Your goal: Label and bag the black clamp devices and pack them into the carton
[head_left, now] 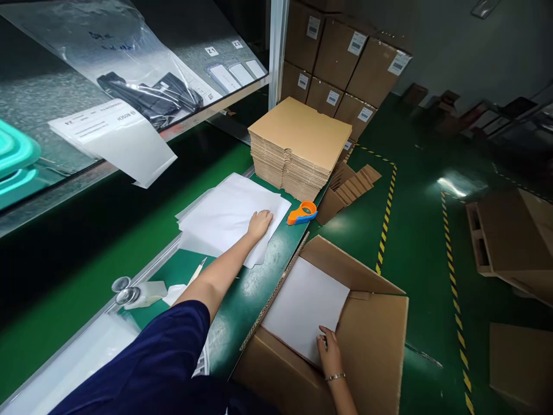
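My left hand (259, 223) reaches out across the green table and rests on a stack of white paper sheets (224, 216), its fingers curled down on the top sheet near the right edge. My right hand (329, 350) is down inside an open cardboard box (375, 334) at the table's near right. Its fingers lie flat on a white sheet (302, 305) that lines the bottom of the box. A thin bracelet is on that wrist.
An orange and blue tape dispenser (302, 212) lies beside the paper. Behind it stands a pile of flat cardboard blanks (298, 144). Sealed labelled cartons (345, 57) are stacked further back. A shelf with plastic bags (129, 69) hangs at left. More cardboard (514, 242) stands on the green floor at right.
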`<act>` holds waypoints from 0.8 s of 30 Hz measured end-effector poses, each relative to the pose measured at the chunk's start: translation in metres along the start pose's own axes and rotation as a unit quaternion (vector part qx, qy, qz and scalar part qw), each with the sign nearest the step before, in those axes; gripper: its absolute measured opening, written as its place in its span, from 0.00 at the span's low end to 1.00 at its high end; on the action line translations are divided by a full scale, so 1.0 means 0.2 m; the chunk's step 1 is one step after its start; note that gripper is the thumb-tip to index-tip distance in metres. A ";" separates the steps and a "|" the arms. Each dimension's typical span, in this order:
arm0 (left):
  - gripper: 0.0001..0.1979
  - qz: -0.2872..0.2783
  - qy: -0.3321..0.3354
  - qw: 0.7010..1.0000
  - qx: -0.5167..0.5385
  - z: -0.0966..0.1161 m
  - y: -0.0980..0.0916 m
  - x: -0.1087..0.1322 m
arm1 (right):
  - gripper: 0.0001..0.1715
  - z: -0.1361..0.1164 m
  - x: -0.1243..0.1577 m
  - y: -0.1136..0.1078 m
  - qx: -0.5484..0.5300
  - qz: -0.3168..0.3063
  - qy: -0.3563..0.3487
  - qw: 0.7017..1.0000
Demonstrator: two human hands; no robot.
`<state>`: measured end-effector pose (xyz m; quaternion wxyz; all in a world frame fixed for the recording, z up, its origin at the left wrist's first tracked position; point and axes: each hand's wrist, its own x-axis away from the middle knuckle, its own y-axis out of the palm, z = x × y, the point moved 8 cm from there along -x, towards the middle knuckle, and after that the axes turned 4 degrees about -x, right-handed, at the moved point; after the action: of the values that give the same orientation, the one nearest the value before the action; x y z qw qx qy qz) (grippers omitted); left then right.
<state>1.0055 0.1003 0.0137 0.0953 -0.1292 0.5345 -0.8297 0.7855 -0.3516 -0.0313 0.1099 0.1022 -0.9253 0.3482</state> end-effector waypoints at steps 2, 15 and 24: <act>0.11 -0.015 0.035 0.999 0.020 0.06 0.03 -0.01 | 0.24 -0.04 0.03 0.01 0.003 -0.010 -0.008 1.000; 0.20 0.063 0.080 0.987 0.127 0.37 -0.49 0.35 | 0.24 -0.43 0.41 -0.36 0.065 -0.103 -0.099 0.988; 0.19 -0.147 0.153 0.951 0.224 1.42 0.01 1.62 | 0.20 -0.05 0.78 -1.15 -0.022 -0.061 -0.159 0.985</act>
<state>0.7889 -0.2412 0.1599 -0.0844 -0.0531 0.3181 -0.9428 0.6982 -0.5320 0.1627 -0.0150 0.2101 -0.9306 0.2994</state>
